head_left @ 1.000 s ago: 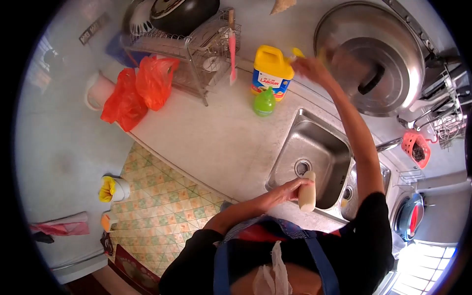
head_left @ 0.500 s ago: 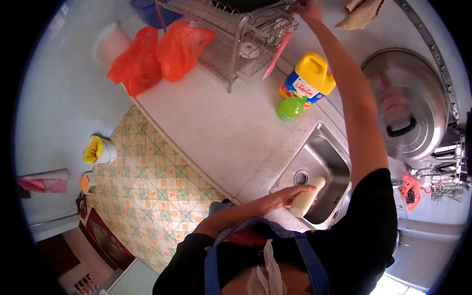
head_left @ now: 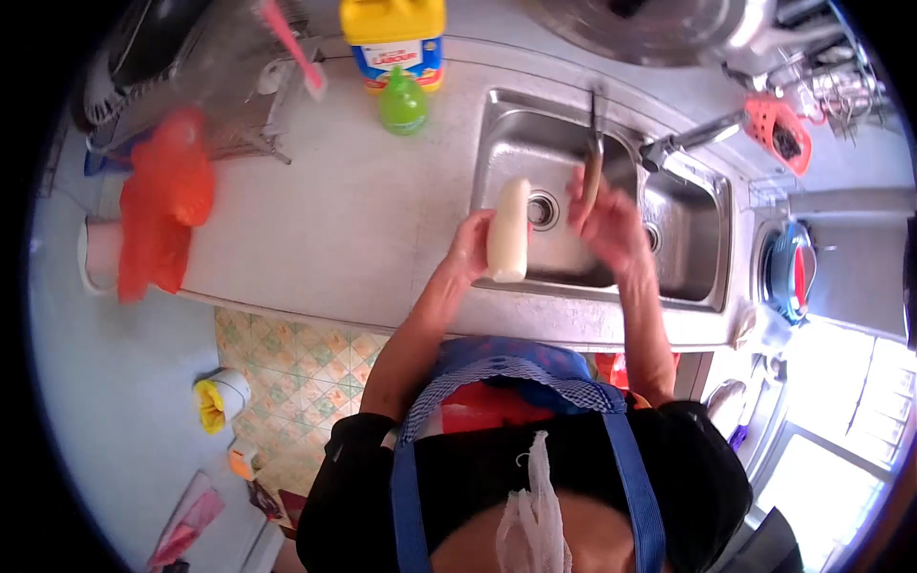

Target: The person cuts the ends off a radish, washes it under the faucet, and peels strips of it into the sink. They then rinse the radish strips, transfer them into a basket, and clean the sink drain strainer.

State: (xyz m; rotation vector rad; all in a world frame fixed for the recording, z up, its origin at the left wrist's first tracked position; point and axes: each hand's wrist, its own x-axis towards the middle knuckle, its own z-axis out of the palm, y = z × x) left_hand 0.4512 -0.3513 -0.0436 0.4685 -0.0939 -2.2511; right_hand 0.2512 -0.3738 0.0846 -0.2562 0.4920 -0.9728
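Note:
My left hand (head_left: 470, 246) is closed around a pale, smooth white radish (head_left: 508, 234), held upright over the front edge of the left sink basin (head_left: 564, 258). To its right, my right hand (head_left: 611, 224) grips a tool with a brown handle (head_left: 593, 177). Its thin metal end points away from me over the basin. Blur hides the exact kind of tool. The radish and the tool are apart.
A faucet (head_left: 693, 138) reaches over the double sink. On the counter (head_left: 334, 210) stand a green bottle (head_left: 402, 105) and a yellow-and-blue jug (head_left: 394, 43). Red plastic bags (head_left: 167, 205) and a dish rack (head_left: 258, 119) are at the left; a large lidded pot (head_left: 640, 29) is behind.
My right hand has come down from the dish rack to the sink, bringing the brown-handled tool. The view has turned right; my left hand still holds the radish.

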